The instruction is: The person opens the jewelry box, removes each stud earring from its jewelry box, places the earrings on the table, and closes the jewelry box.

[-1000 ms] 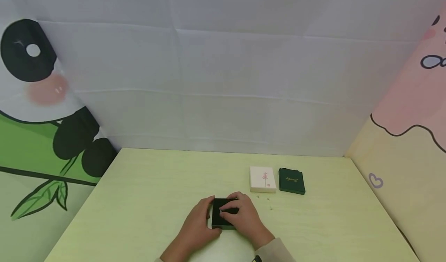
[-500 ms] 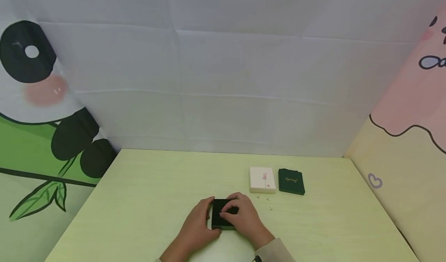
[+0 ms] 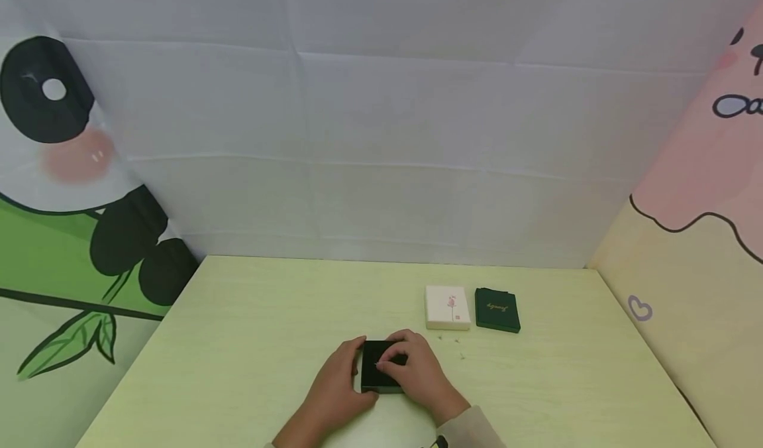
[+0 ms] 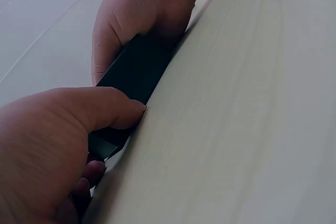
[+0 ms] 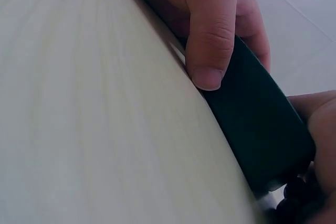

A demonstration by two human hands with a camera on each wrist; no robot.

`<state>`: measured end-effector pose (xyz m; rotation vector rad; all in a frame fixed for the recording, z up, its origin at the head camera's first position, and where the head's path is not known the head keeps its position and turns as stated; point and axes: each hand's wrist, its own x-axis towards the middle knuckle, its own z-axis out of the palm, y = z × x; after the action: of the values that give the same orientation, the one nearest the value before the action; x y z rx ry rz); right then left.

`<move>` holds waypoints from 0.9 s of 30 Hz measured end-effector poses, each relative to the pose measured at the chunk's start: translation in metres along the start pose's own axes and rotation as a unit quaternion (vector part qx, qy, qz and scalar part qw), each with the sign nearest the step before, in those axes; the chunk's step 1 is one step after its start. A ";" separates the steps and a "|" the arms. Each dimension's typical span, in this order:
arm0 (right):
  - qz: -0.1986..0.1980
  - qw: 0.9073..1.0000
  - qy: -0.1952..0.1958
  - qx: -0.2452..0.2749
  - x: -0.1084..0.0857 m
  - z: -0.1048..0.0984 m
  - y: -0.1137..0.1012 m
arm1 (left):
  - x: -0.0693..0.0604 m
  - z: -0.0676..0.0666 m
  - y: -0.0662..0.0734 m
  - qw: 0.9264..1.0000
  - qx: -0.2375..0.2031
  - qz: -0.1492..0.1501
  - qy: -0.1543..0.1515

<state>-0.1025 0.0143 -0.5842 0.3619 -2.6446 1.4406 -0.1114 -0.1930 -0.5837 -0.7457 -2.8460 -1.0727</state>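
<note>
A small dark green box (image 3: 390,390) with a black inside (image 3: 369,355) sits on the table in front of me. My left hand (image 3: 340,383) grips its left side, the thumb (image 4: 113,106) lying along the near wall in the left wrist view. Over the box's right half reaches my right hand (image 3: 417,376), thumb and forefinger tips together just above the black surface. A tiny pale thing (image 3: 377,365) shows at those tips, too small to name. In the right wrist view the box wall (image 5: 257,119) hides the fingertips.
Behind and to the right lie a white box (image 3: 448,307) with a pink flower print and a dark green pouch-like square (image 3: 497,310) with gold lettering. Several tiny specks, one a small thing (image 3: 457,340), are scattered before them on the pale table (image 3: 268,315).
Both hands stay almost in place on the box. The right forefinger has curled in slightly toward the thumb. The view has shifted a little.
</note>
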 end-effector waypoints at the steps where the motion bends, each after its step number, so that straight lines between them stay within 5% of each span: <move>1: 0.001 1.000 0.000 0.000 0.000 0.000 0.000 | 0.000 0.000 0.000 1.000 -0.001 -0.001 0.000; 27: 0.018 0.994 -0.010 0.109 -0.011 -0.010 0.009 | -0.002 -0.001 0.001 1.000 -0.003 0.000 -0.001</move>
<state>-0.0940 0.0295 -0.5882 0.3508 -2.5277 1.7512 -0.1094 -0.1940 -0.5831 -0.7479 -2.8445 -1.0811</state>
